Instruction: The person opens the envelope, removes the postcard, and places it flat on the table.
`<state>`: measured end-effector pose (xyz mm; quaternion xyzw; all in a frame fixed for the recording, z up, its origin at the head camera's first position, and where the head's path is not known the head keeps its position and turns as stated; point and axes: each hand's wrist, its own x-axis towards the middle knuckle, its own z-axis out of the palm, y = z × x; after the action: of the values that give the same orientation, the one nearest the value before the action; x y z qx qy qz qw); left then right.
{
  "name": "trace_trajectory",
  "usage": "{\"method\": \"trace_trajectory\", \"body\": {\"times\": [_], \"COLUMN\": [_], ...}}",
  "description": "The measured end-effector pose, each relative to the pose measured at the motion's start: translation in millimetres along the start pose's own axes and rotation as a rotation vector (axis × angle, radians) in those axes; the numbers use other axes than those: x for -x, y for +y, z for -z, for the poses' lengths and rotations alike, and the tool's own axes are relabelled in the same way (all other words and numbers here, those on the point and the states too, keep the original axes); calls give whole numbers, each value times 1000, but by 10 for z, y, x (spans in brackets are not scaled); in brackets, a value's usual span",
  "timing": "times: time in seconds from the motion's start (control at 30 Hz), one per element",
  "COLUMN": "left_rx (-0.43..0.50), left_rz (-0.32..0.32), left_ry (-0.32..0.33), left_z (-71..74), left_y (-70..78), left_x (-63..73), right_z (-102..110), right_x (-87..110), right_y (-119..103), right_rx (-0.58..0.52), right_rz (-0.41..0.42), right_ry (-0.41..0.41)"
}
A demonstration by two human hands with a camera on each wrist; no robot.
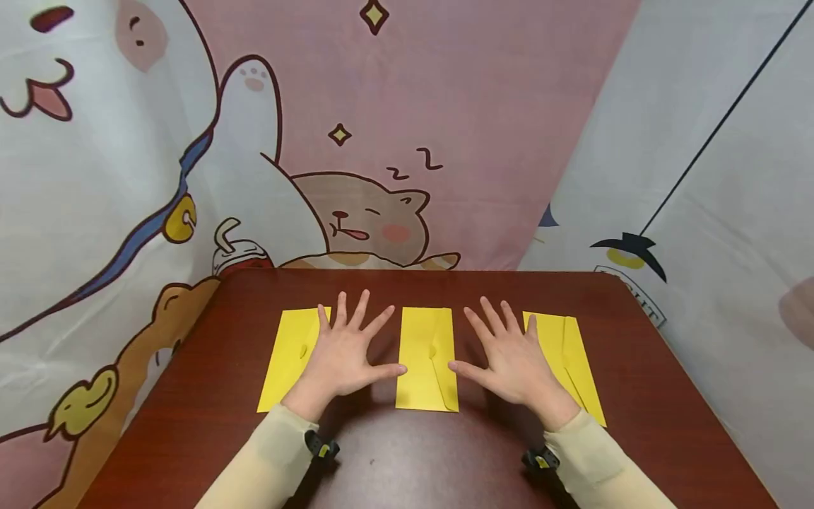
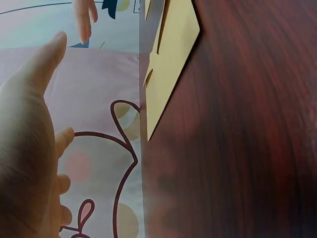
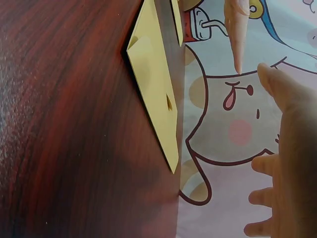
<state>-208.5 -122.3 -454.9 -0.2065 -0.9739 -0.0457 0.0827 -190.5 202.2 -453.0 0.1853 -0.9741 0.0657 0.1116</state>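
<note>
Three yellow envelopes lie in a row on a dark red-brown table. My left hand (image 1: 340, 357), fingers straight and spread, hovers between the left envelope (image 1: 280, 367) and the middle envelope (image 1: 422, 360), partly covering the left one. Likewise spread, my right hand (image 1: 511, 353) is between the middle one and the right envelope (image 1: 579, 367), covering part of that one's inner edge. Both thumbs point inward at the middle envelope's sides. In the wrist views, the left hand (image 2: 29, 129) and the right hand (image 3: 292, 139) are raised off the table and hold nothing.
The wooden table (image 1: 407, 459) reaches back to a cloth backdrop (image 1: 509, 106) printed with cartoon animals. Each wrist wears a small dark strapped device, the left one (image 1: 321, 447) and the right one (image 1: 540, 459).
</note>
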Motion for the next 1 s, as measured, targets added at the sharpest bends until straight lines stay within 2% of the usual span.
{"method": "trace_trajectory", "body": {"times": [0.53,1.0], "left_rx": [-9,-47], "left_rz": [39,64], "left_ry": [-7,-20], "left_z": [47,48], "left_y": [-216,-394], "left_x": [104,188], "right_z": [-16,-153], "right_x": [-102,-166], "right_y": [-155,-364], "right_rx": [-16,-33], "right_rz": [-3,20], "right_ry": [6,-11]}}
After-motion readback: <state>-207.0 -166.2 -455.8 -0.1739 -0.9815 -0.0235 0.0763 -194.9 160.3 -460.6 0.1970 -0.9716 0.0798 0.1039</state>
